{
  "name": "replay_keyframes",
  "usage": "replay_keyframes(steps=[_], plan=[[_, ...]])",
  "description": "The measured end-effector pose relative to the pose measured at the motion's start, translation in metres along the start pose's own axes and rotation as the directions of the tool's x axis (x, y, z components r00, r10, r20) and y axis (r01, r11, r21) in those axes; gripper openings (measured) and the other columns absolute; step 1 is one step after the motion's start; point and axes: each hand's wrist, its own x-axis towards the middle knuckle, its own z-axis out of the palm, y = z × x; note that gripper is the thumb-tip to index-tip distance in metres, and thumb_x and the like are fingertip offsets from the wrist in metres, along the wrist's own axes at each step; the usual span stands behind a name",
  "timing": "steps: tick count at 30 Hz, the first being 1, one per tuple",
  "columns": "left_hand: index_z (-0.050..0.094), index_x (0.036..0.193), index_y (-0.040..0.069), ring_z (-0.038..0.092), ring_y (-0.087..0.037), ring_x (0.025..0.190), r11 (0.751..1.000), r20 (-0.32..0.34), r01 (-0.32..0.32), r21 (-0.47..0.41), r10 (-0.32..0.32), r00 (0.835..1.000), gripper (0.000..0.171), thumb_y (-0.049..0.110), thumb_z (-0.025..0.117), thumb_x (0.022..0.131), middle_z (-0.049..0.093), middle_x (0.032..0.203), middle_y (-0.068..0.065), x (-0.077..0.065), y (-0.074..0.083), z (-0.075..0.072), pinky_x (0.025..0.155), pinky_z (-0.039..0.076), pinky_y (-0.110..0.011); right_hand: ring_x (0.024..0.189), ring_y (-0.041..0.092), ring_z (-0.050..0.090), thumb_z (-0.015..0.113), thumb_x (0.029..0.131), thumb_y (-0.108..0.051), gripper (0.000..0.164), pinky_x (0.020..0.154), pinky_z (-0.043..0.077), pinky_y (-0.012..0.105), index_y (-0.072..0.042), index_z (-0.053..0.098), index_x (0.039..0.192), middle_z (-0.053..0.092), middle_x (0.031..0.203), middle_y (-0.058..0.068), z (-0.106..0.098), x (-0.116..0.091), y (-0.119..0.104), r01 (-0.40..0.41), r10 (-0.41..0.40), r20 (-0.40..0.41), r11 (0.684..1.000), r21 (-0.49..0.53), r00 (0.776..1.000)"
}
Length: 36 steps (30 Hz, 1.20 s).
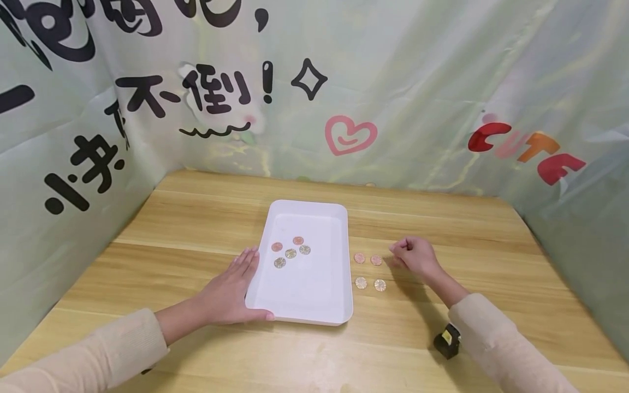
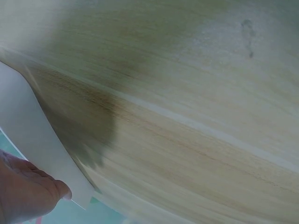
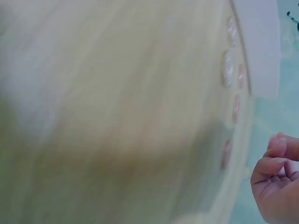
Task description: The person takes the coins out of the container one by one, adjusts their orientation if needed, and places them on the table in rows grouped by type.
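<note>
A shallow white tray (image 1: 314, 305) lies on the wooden table with several coins (image 1: 290, 253) in it, some copper and some pale gold or silver. My left hand (image 1: 233, 289) rests against its left side, fingers straight along the rim and thumb at the near edge. Right of the tray sit copper coins (image 1: 359, 258) and two paler coins (image 1: 361, 283). Just past them hovers my right hand (image 1: 415, 256), fingers curled and thumb near forefinger, with nothing seen in them. A copper coin (image 3: 226, 154) lies nearest this hand in the right wrist view.
Beside the right sleeve is a small black box (image 1: 447, 341) with a yellow mark. A printed cloth backdrop (image 1: 393, 82) surrounds the back and sides of the table (image 1: 206, 218). In the left wrist view, the tray's side wall (image 2: 42, 135) rises from the tabletop.
</note>
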Motion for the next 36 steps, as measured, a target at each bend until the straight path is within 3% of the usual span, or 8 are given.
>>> replay_keyframes(steps=[10, 18, 33, 36], plan=[[0.026, 0.139, -0.015, 0.019, -0.041, 0.14, 1.0, 0.012, -0.001, -0.001, 0.001, 1.0, 0.119, 0.075, 0.058, 0.068, 0.019, 0.149, -0.03, 0.001, 0.0, -0.001, 0.113, 0.025, -0.048, 0.048, 0.004, 0.045, 0.06, 0.089, -0.011, 0.018, 0.043, 0.037, 0.017, 0.007, 0.057, 0.088, 0.055, 0.062, 0.0, 0.014, 0.0, -0.036, 0.091, -0.087, -0.037, 0.987, 0.133, 0.996], [0.026, 0.139, -0.015, 0.019, -0.041, 0.14, 1.0, 0.017, -0.001, 0.004, 0.001, 1.0, 0.119, 0.075, 0.058, 0.068, 0.019, 0.149, -0.03, 0.002, 0.0, -0.001, 0.113, 0.026, -0.048, 0.048, 0.004, 0.045, 0.06, 0.089, -0.007, 0.016, 0.043, 0.039, 0.016, 0.009, 0.057, 0.089, 0.052, 0.061, -0.004, 0.032, 0.004, -0.064, 0.141, -0.143, -0.008, 0.959, 0.245, 0.99], [0.028, 0.138, -0.016, 0.023, -0.043, 0.138, 1.0, -0.003, -0.017, 0.025, 0.017, 1.0, 0.12, 0.079, 0.053, 0.068, 0.023, 0.147, -0.032, 0.002, 0.0, -0.002, 0.112, 0.028, -0.048, 0.048, 0.008, 0.045, 0.062, 0.087, -0.004, 0.011, 0.043, 0.038, 0.015, 0.007, 0.061, 0.089, 0.056, 0.066, 0.006, 0.076, 0.015, -0.096, 0.19, -0.215, 0.071, 0.948, 0.256, 0.974], [0.028, 0.138, -0.016, 0.024, -0.042, 0.138, 1.0, 0.003, -0.017, 0.022, 0.017, 1.0, 0.12, 0.079, 0.053, 0.068, 0.024, 0.147, -0.032, 0.003, 0.001, -0.002, 0.112, 0.028, -0.048, 0.048, 0.008, 0.046, 0.063, 0.085, -0.004, 0.012, 0.043, 0.038, 0.015, 0.006, 0.061, 0.091, 0.055, 0.066, 0.004, 0.086, 0.017, -0.098, 0.181, -0.207, 0.081, 0.95, 0.253, 0.975]])
